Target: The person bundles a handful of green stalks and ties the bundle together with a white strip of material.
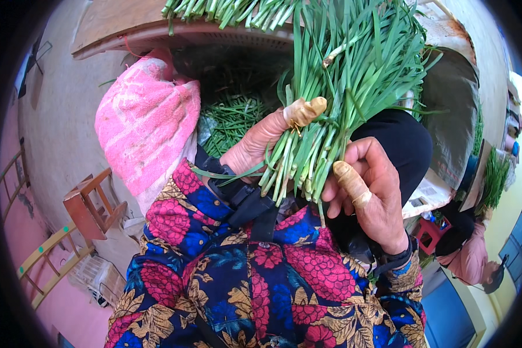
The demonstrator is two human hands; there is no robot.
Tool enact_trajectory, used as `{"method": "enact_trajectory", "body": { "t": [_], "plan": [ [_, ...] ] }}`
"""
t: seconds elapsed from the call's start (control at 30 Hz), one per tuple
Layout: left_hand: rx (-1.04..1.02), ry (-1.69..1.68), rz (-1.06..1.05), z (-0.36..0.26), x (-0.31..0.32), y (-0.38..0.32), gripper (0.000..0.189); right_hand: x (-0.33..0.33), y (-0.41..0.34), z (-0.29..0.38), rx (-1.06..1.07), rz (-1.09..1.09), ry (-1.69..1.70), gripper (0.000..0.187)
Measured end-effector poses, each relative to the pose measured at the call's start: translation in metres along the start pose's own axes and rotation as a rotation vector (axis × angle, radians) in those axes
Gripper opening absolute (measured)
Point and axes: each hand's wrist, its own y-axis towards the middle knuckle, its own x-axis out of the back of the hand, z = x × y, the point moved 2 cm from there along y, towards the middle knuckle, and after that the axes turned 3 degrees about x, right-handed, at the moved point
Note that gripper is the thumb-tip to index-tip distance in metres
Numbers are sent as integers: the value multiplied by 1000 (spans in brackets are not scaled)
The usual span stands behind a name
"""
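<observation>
My left hand holds a bunch of long flat green leaves with pale stems, which look like garlic chives. Its thumb, in a tan finger cover, lies across the bunch, while the other fingers are hidden beneath. The pale stem ends point toward my chest. At the right side of these ends is my right hand, fingers curled and touching the outer stems; whether it pinches one is unclear. Its thumb also wears a tan cover. One stem hangs lower than the others.
More cut stems lie on a board ahead. Loose green trimmings fill a dark space below. A pink towel covers my left knee. A wooden stool stands left; another person sits far right near a red stool.
</observation>
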Motion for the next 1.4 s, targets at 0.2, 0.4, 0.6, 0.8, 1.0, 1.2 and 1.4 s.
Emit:
{"method": "enact_trajectory", "body": {
  "t": [0.2, 0.4, 0.6, 0.8, 1.0, 1.2, 1.4],
  "plan": [
    [-79, 112, -86, 2, -7, 0, 47, -3, 0, -2, 18, 16, -175, 9],
    [-124, 303, -102, -3, -19, 5, 45, -1, 6, -3, 204, 35, -614, 14],
    [-140, 348, -152, -3, -27, 0, 60, -1, 11, -1, 316, 41, -827, 16],
    [-247, 470, -158, -2, -15, 9, 70, -2, 12, 1, 329, 34, -896, 17],
    [-221, 360, -138, 1, -18, 10, 54, -1, 14, 8, 355, -216, -731, 20],
    [-164, 289, -89, 2, -19, 3, 64, -10, 21, 5, 446, -267, -895, 27],
    [-180, 362, -159, 2, -13, 5, 63, -10, 21, 3, 520, -308, -832, 28]
  ]
}}
